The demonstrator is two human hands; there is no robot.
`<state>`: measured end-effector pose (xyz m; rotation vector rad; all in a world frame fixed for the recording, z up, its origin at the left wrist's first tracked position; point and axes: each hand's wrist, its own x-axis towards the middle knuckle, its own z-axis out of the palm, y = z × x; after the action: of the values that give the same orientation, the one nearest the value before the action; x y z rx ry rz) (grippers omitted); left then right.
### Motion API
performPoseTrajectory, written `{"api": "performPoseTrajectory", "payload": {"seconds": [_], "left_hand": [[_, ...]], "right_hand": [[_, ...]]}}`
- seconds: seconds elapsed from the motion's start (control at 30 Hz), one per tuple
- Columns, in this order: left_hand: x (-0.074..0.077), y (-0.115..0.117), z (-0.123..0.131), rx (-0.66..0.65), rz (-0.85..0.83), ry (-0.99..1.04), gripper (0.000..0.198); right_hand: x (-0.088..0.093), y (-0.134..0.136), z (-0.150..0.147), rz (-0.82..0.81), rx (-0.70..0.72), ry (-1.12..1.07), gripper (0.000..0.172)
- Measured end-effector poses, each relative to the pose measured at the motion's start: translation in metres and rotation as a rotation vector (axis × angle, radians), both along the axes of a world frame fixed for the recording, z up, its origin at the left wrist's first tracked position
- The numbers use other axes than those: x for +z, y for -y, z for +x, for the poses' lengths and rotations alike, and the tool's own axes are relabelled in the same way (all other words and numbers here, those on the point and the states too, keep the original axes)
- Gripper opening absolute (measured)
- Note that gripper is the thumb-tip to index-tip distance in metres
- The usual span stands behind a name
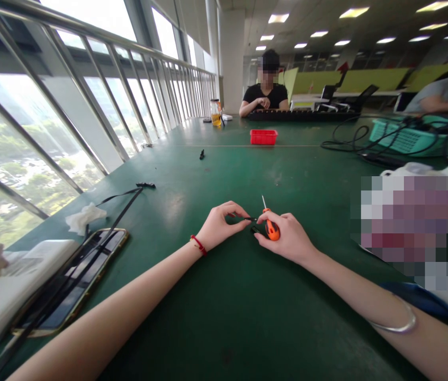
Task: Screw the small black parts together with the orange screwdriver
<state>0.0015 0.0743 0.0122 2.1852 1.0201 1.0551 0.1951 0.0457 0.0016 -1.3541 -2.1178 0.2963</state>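
My left hand [227, 222] pinches a small dark piece [251, 218] between thumb and fingertips, just above the green table [224, 307]. What kind of piece it is cannot be made out. Close beside it, my right hand [289, 235] is closed on a screwdriver [272, 229] with an orange and black handle; its thin metal shaft points up and away from me. Another small black part [254, 229] shows near the right thumb and forefinger, and I cannot tell whether they grip it. The fingertips of both hands are almost touching.
A phone [100, 270] with black straps across it lies at left, by a white power strip [17, 286] and crumpled tissue [86, 218]. Farther off are a small black part [202, 154], a red basket [263, 137] and a teal basket [402, 137] with cables. Two people sit beyond.
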Motion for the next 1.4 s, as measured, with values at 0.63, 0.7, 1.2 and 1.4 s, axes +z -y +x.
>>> {"api": "performPoseTrajectory", "payload": {"seconds": [0.63,0.7,1.2,1.4], "left_hand": [[0.000,0.007,0.003,0.003,0.013,-0.151,0.009],[-0.001,0.009,0.005,0.037,0.004,-0.153,0.009],[-0.006,0.017,0.012,0.127,-0.021,-0.178,0.008],[-0.007,0.016,0.012,0.107,-0.025,-0.203,0.008]], "right_hand": [[-0.007,-0.015,0.010,-0.016,0.145,0.061,0.025],[-0.005,-0.017,0.012,-0.039,0.193,0.045,0.023],[-0.003,-0.013,0.014,-0.026,0.157,-0.011,0.014],[-0.006,-0.014,0.015,-0.032,0.154,0.009,0.015]]}}
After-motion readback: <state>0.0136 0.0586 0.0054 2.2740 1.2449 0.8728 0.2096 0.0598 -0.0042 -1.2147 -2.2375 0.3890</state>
